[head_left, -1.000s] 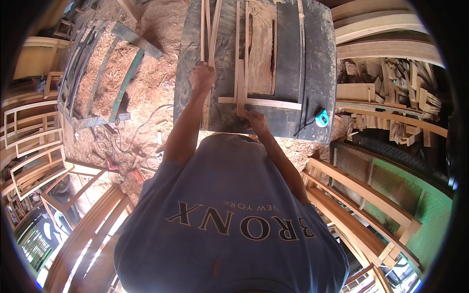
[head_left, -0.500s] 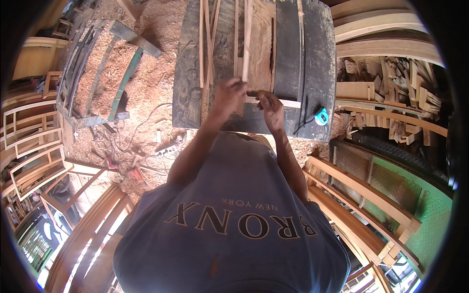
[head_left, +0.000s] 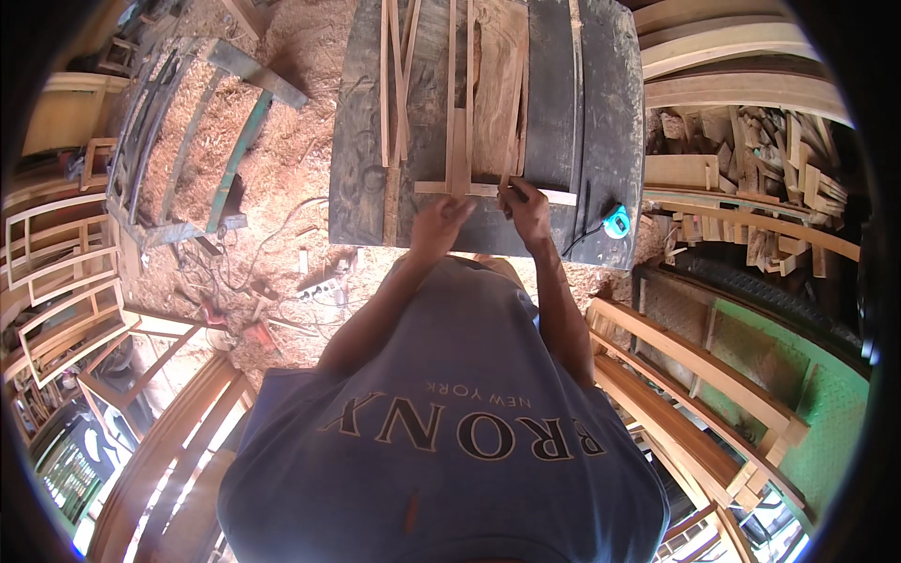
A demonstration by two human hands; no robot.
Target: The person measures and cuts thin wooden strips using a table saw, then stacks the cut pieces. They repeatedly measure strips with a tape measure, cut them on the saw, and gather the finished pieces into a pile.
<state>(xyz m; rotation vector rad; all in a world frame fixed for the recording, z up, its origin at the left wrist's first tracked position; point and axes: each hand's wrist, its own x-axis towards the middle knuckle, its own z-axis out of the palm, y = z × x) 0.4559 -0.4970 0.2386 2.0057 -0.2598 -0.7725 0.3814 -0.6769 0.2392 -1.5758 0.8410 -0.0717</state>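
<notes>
A pale wooden crosspiece (head_left: 561,198) lies sideways near the front of the dark workbench (head_left: 366,211). A short flat piece of wood (head_left: 458,155) meets it at a right angle, beside long thin strips. At that joint, the closed fingers of my left hand (head_left: 439,226) touch the crosspiece's near edge; anything between them is hidden. My right hand (head_left: 529,214) closes on the near end of a slanted wooden strip (head_left: 516,122), just over the crosspiece. Something small and dark shows by its fingertips, too small to name. A wide board (head_left: 493,94) lies beneath the strip.
A blue tape measure (head_left: 617,223) rests at the bench's right edge. Loose strips (head_left: 387,84) lie along the left. Wood offcuts (head_left: 798,159) are piled at right. Shavings, cables and a power strip (head_left: 324,289) cover the floor at left, near a metal-and-wood frame (head_left: 239,164).
My left hand has drawn back toward me, off the upright strip, to the crosspiece. A strip now slants to my right hand, right of where one stood before.
</notes>
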